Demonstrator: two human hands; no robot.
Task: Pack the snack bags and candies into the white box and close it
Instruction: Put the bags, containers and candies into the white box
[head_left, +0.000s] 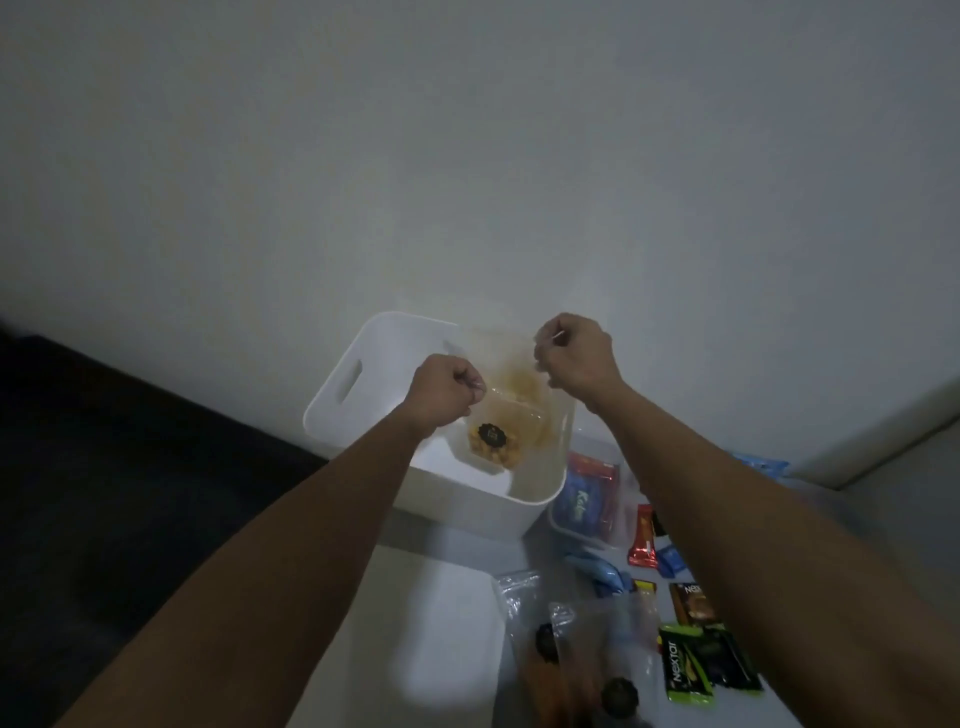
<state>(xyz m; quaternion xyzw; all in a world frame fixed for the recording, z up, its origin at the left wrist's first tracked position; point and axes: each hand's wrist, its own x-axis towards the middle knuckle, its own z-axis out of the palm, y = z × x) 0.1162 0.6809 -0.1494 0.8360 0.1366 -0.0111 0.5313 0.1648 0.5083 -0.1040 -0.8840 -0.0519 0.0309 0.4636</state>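
While both hands (519, 374) pinch the clear plastic snack bag (511, 415) over the white plastic box (374, 364), lower flat, then release.

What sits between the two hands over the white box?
In the head view, a clear plastic snack bag stretches between left hand and right hand, over the white plastic box.
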